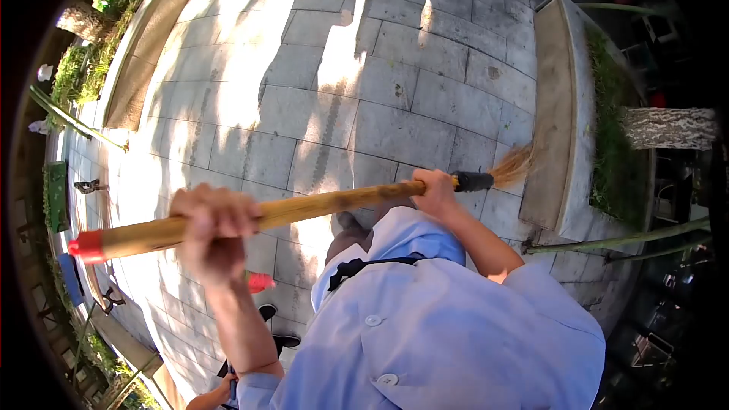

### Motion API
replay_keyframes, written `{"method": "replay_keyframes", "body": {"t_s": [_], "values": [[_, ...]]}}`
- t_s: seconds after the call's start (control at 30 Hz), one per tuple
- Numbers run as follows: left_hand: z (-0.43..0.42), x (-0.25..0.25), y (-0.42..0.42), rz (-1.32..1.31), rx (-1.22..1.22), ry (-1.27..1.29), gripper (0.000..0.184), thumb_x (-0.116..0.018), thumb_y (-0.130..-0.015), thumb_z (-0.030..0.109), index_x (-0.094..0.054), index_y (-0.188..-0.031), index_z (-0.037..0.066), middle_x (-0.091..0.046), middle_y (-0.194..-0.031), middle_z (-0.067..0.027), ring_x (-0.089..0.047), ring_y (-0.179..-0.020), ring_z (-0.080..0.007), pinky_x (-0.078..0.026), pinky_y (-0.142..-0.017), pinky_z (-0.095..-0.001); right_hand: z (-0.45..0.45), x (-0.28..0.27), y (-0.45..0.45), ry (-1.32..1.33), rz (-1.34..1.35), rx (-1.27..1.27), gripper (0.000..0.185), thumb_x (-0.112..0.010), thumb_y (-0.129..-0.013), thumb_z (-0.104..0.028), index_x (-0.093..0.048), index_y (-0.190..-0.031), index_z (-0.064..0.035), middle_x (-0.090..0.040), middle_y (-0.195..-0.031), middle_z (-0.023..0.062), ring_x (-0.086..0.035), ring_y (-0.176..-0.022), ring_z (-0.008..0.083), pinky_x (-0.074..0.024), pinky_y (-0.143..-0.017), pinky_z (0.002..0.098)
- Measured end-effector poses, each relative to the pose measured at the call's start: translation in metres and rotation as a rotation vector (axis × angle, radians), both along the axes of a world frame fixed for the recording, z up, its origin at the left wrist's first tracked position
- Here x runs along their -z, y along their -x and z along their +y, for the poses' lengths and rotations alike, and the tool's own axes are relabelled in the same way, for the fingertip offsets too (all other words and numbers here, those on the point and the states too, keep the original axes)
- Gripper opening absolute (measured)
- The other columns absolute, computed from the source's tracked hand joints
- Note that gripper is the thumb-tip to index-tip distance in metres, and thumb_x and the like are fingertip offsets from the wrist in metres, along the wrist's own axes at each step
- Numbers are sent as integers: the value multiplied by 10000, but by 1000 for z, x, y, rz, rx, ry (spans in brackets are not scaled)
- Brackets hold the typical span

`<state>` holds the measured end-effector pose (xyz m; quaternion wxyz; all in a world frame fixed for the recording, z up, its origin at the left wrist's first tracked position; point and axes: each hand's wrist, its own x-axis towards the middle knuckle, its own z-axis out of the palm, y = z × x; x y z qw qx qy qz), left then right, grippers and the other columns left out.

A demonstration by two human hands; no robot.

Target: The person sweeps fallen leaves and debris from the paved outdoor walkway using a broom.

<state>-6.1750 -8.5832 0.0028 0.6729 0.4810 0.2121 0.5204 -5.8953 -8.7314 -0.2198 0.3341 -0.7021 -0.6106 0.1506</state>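
A long wooden pole [326,207] with a red end cap crosses in front of my body, rising slightly from left to right. Near the red end, my left hand [215,228] has its fingers wrapped round the wood. Farther along, my right hand [435,188] grips the pole just before its black collar. Past the collar [472,181], straw-coloured bristles [512,167] fan out over the paving beside the right planter's stone edge.
Stone paving [387,114] spreads ahead, partly sunlit. A planter wall [553,106] with grass and a tree trunk [668,128] stands right; another planter edge [148,53] runs left. At lower left are another person's hand [215,395] and dark shoes [286,341].
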Motion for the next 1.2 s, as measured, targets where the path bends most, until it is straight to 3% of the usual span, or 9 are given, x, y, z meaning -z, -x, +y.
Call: {"method": "replay_keyframes", "body": {"t_s": [0.13, 0.27, 0.47, 0.53, 0.6, 0.73, 0.77, 0.9, 1.2], "values": [[11, 4, -43, -8, 62, -4, 211, -562, -878, 96, -426, -719, 74, -490, -596, -90, -529, -513, -216, -498, -606, -404, 17, 25, -19, 136, 56, 84, 316, -705, -767, -260, -501, -607, -80, -525, -572, 130, -525, -548, 361, -397, -516, 416], [39, -8, -37, 110, 29, -173, 221, -513, -919, 164, -410, -734, 100, -419, -613, -42, -455, -549, -163, -442, -644, -355, 115, 35, -38, -142, 49, -14, 290, -689, -763, -218, -491, -598, -85, -535, -583, 119, -530, -562, 356, -400, -525, 408], [53, -30, -111, 361, -282, -387, 289, -548, -895, 271, -393, -716, 105, -399, -604, -40, -438, -559, -154, -413, -674, -355, 282, 23, -101, -353, 113, -166, 274, -685, -746, -201, -487, -599, -81, -552, -605, 104, -552, -597, 321, -423, -595, 403], [61, -40, -137, 347, -333, -526, 312, -542, -897, 266, -374, -685, 112, -347, -590, -25, -399, -540, -149, -392, -676, -342, 323, 6, -124, -368, 63, -187, 177, -655, -743, -190, -541, -635, -109, -588, -626, 72, -593, -632, 296, -455, -659, 381], [94, -53, -132, 145, -531, -426, 303, -535, -878, 209, -354, -654, 115, -304, -587, -15, -358, -530, -143, -344, -657, -310, 344, -18, -135, -375, 66, -193, 115, -674, -708, -198, -589, -672, -129, -606, -651, 59, -605, -657, 283, -452, -690, 382], [147, -107, -75, -59, -399, -422, 302, -518, -782, 87, -290, -592, 143, -298, -600, -6, -326, -534, -123, -293, -624, -279, 317, -72, -136, -357, 94, -217, 103, -667, -650, -179, -614, -736, -156, -625, -690, 47, -618, -667, 261, -454, -655, 375], [162, -116, -63, -76, -379, -434, 302, -518, -782, 87, -290, -592, 143, -298, -600, -6, -326, -534, -123, -293, -624, -279, 307, -81, -134, -426, 118, -193, 172, -673, -728, -191, -539, -644, -121, -565, -589, 66, -589, -583, 275, -442, -603, 375], [224, -110, -70, -145, -147, -323, 248, -487, -879, 114, -344, -675, 111, -336, -605, -7, -345, -492, -111, -343, -575, -263, 276, -95, -148, -230, 101, -107, 165, -677, -732, -214, -555, -681, -116, -581, -649, 56, -597, -621, 263, -434, -640, 366], [306, -46, -301, -105, 101, -290, 187, -494, -928, 135, -395, -779, 83, -369, -618, -14, -356, -443, -108, -370, -518, -259, 285, -20, -273, -1, 65, 150, 131, -679, -629, -161, -582, -714, -136, -602, -658, 74, -603, -652, 308, -448, -601, 408]]}}
